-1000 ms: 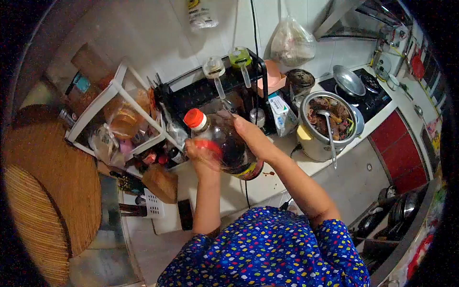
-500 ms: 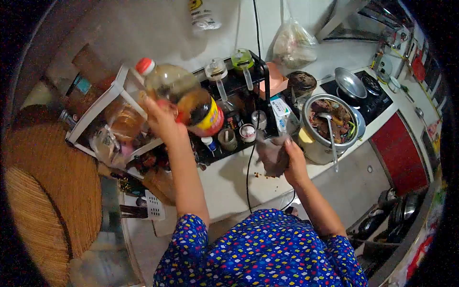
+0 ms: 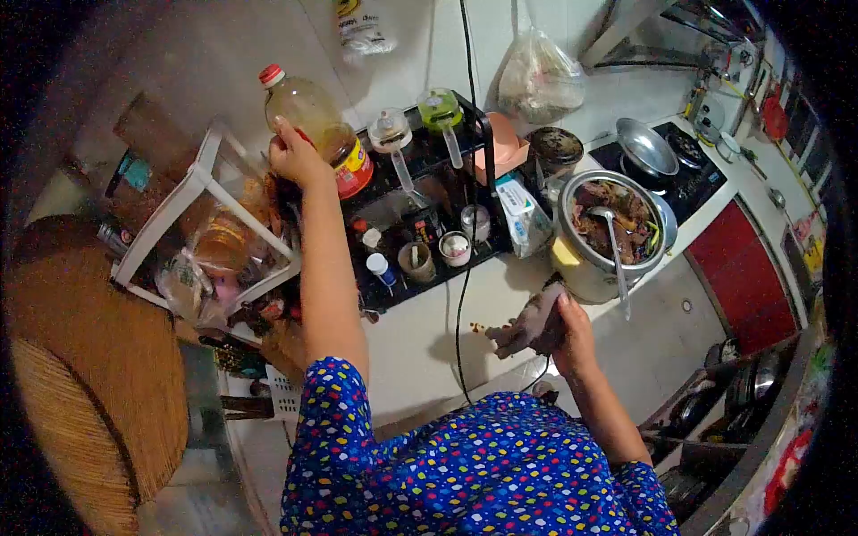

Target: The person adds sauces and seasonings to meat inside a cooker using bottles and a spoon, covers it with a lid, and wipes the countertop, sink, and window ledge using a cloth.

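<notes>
A big clear plastic oil bottle (image 3: 308,103) with a red cap, dark oil in its lower part and a yellow-red label is at the left end of the black rack's top tier. My left hand (image 3: 298,159) is closed round the bottle's side, where the handle is mostly hidden. Low over the counter, my right hand (image 3: 575,332) grips a crumpled grey cloth (image 3: 529,326). Beyond that hand stands a large metal pot (image 3: 594,279) of dark cooked meat (image 3: 621,210), with a ladle (image 3: 617,246) resting in it.
The black rack (image 3: 429,290) carries seasoning jars and small bottles. A white-framed rack (image 3: 206,174) with bagged food stands left. A black cable (image 3: 462,313) hangs across the counter (image 3: 416,348), where crumbs lie. A metal bowl (image 3: 648,147) sits on the black cooktop (image 3: 706,192).
My left hand has moved up and back with the oil bottle, which is now more upright and by the rack's top tier. My right hand has come lower with the cloth, now bunched.
</notes>
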`<state>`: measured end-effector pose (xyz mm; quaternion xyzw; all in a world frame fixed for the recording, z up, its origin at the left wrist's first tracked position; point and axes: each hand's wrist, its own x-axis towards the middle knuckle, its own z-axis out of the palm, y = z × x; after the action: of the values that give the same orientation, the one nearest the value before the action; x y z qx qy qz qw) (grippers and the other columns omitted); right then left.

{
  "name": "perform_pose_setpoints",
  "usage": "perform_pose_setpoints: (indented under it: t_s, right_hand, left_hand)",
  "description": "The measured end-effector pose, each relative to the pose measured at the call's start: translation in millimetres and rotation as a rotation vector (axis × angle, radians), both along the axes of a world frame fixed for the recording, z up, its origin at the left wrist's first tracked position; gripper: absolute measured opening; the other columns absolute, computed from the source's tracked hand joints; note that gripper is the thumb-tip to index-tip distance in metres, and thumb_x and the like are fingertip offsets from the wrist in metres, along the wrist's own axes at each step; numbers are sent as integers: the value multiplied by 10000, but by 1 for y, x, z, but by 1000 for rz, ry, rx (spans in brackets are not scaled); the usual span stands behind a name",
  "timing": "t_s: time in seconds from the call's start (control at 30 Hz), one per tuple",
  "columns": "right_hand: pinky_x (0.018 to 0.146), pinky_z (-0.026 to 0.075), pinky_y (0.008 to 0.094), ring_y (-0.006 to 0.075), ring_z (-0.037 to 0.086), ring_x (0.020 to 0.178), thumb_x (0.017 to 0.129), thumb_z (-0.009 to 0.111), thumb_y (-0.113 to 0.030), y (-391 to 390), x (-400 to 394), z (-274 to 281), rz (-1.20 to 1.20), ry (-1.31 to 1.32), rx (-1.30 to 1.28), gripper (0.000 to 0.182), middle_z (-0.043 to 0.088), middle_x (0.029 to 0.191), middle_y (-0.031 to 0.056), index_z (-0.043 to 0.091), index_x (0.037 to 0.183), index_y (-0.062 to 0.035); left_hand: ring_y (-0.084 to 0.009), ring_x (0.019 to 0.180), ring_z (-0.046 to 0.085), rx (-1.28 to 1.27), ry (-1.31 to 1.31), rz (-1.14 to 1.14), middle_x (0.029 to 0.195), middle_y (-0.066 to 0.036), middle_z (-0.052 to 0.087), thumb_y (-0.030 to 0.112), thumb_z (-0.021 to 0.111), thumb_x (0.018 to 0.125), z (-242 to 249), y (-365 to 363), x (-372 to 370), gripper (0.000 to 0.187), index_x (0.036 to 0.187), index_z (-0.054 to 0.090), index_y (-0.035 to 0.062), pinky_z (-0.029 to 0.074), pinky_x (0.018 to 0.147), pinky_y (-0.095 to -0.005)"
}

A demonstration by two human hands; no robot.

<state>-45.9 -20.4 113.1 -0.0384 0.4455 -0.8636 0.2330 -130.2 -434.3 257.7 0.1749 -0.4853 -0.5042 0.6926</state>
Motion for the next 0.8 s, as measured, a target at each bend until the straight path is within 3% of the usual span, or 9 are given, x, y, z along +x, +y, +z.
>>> perform_pose_setpoints:
  t_s: [0.1, 0.17, 0.3, 0.4, 0.5, 0.6, 0.7, 0.73, 0.8]
  right_hand:
    - [631, 509, 301, 206, 621, 734, 920, 469, -352, -3, 1, 7, -70, -2, 10, 342, 618, 890, 119, 516, 1011, -26]
    - [794, 494, 336, 199, 599, 899, 922, 483, -316, 5, -4, 1, 21, 29, 60, 324, 596, 1001, 89, 503, 1086, -37]
    - [756, 493, 312, 174, 601, 855, 911, 509, -308, -1, -9, 7, -10, 0, 43, 286, 599, 956, 70, 529, 1039, -53]
    - [734, 495, 325, 194, 605, 829, 898, 509, -375, -4, -22, 0, 15, 39, 113, 376, 606, 940, 96, 531, 1039, -26]
    - [774, 488, 341, 199, 608, 845, 903, 504, -374, -17, -27, -7, 70, 17, 111, 383, 611, 957, 99, 531, 1054, -22]
    - [805, 480, 344, 205, 594, 904, 913, 494, -354, -33, -22, -22, 86, -54, 66, 388, 599, 1007, 102, 522, 1099, -15]
    - [876, 452, 366, 235, 555, 1005, 899, 515, -356, -37, -29, -68, 137, -124, 36, 461, 566, 1110, 121, 482, 1184, 4]
    - [907, 432, 372, 250, 532, 1048, 889, 530, -347, -32, -35, -105, 223, -82, 267, 504, 545, 1148, 136, 443, 1223, 21]
    - [975, 373, 375, 273, 460, 1160, 862, 575, -318, -20, -27, -149, 237, 61, 891, 638, 477, 1247, 178, 327, 1310, 62]
  left_hand:
    - [-163, 648, 548, -19, 38, 2, 708, -72, 595, 360, 561, 884, 1, -3, -8, 420, 736, 574, -33, 460, 614, -313]
    - [-176, 664, 565, -24, 23, -24, 727, -82, 607, 361, 561, 882, -1, -6, -12, 425, 756, 582, -44, 468, 624, -325]
    - [-215, 683, 600, -131, 2, 85, 762, -103, 633, 354, 569, 868, -41, -64, -46, 421, 844, 601, -65, 482, 647, -337]
    - [-239, 711, 610, 94, -56, -66, 827, -141, 652, 346, 564, 859, -25, -21, -20, 401, 874, 603, -53, 484, 673, -350]
    - [-283, 695, 603, -100, -191, -98, 829, -165, 647, 317, 563, 844, -38, -80, -37, 359, 888, 610, -37, 486, 685, -378]
    - [-317, 808, 574, -262, -354, 11, 940, -195, 610, 301, 568, 841, -57, -110, -41, 353, 957, 576, -33, 460, 761, -403]
    - [-328, 882, 540, -473, -724, 504, 987, -185, 563, 305, 592, 832, -55, -71, -11, 420, 1083, 512, -21, 440, 777, -417]
    - [-335, 962, 510, -439, -743, 599, 1062, -216, 537, 260, 608, 815, -48, -10, 17, 385, 1066, 520, -19, 405, 848, -420]
    - [-349, 1069, 438, -593, -523, 342, 1154, -231, 463, 200, 628, 801, -58, 57, 58, 430, 1139, 465, -10, 364, 896, -421]
